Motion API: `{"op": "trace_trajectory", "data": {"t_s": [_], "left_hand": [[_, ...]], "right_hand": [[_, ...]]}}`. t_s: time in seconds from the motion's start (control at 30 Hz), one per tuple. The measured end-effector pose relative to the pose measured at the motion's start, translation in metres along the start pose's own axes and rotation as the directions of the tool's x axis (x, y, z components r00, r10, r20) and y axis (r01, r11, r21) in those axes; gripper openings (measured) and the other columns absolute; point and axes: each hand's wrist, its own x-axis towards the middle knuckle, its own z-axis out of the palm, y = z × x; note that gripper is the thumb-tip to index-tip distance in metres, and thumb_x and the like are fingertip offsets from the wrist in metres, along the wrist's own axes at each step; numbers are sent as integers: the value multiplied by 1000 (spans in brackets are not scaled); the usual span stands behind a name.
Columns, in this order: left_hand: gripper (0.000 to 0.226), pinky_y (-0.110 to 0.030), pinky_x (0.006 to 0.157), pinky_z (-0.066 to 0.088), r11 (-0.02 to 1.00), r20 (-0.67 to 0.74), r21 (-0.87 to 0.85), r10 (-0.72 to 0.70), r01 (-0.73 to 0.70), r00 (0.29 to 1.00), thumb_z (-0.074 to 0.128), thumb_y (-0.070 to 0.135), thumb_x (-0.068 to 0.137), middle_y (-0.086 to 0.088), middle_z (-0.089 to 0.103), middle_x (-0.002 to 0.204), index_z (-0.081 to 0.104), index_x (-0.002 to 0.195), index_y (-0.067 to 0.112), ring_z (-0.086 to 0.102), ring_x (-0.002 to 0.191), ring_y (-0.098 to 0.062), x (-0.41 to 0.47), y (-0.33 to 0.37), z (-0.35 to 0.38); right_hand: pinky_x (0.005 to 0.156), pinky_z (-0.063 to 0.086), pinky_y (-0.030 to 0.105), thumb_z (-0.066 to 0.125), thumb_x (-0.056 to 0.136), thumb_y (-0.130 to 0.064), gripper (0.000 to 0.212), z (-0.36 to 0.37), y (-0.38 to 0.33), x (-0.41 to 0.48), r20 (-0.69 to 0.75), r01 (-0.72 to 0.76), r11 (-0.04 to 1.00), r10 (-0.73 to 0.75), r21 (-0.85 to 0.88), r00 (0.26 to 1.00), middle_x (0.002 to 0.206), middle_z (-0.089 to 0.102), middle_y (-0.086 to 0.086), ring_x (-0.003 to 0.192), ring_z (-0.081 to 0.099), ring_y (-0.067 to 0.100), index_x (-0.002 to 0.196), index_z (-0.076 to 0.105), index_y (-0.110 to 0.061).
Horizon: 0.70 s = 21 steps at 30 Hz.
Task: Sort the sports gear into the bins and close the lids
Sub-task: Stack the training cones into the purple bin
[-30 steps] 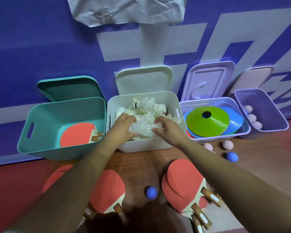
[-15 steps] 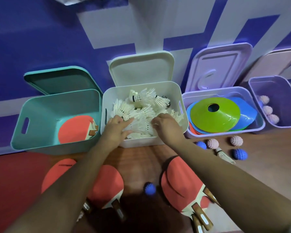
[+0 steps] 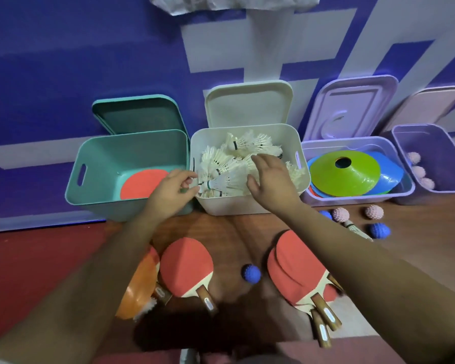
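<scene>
A white bin (image 3: 247,206) in the middle holds a heap of white shuttlecocks (image 3: 237,145). My right hand (image 3: 271,179) hovers over the heap with its fingers spread and nothing in it. My left hand (image 3: 174,190) is at the bin's left rim, loosely curled, fingertips beside the cork of one shuttlecock. The teal bin (image 3: 97,200) on the left holds one red paddle (image 3: 139,183). On the floor lie red paddles (image 3: 185,266) and a stack of them (image 3: 297,271), a blue spiky ball (image 3: 251,272) and one loose shuttlecock (image 3: 355,228).
A lavender bin (image 3: 352,198) holds flat cones, a green cone (image 3: 344,174) on top. The far-right purple bin (image 3: 431,143) holds pink balls. Pink ball (image 3: 340,214), pink ball (image 3: 374,212) and blue ball (image 3: 378,230) lie before them. All lids lean open against the wall, such as the white lid (image 3: 247,106).
Both hands had a bunch of shuttlecocks pressed between them in the white bin; now they have let go. My left hand drew back to the left rim and my right hand lifted and spread.
</scene>
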Motion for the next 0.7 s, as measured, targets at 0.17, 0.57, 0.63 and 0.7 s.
{"op": "trace_trajectory", "data": {"t_s": [0.17, 0.57, 0.63, 0.7], "left_hand": [[22, -4, 67, 38, 992, -64, -112, -61, 54, 996, 64, 3, 87, -6, 57, 87, 66, 99, 21, 51, 70, -5, -73, -33, -36], [22, -30, 72, 45, 828, 122, -155, -525, 539, 842, 65, 6, 82, -4, 69, 85, 61, 75, 27, 66, 85, -24, -259, -174, -34], [12, -29, 72, 42, 768, 100, -171, -609, 617, 787, 66, 4, 84, -12, 69, 91, 61, 80, 14, 65, 88, -26, -272, -189, -36], [14, -29, 75, 41, 685, 77, -196, -702, 701, 708, 69, 12, 85, -17, 67, 100, 63, 94, 3, 63, 94, -27, -277, -203, -35]], "right_hand": [[93, 45, 44, 55, 84, -24, 35, 8, -76, -47, -92, 56, 995, -48, 77, 995, 110, 54, 14, 103, 53, 35, 115, 60, -6], [93, 45, 38, 49, 83, -31, 44, 160, -204, -175, 481, -329, 916, 186, 231, 857, 115, 59, 16, 110, 54, 33, 117, 57, -4], [90, 44, 35, 53, 88, -25, 37, 178, -218, -183, 529, -384, 893, 214, 235, 821, 114, 59, 19, 110, 54, 34, 117, 56, -1], [85, 40, 32, 56, 90, -21, 34, 193, -229, -185, 554, -446, 865, 260, 230, 791, 113, 60, 20, 110, 54, 34, 117, 54, 0]]}}
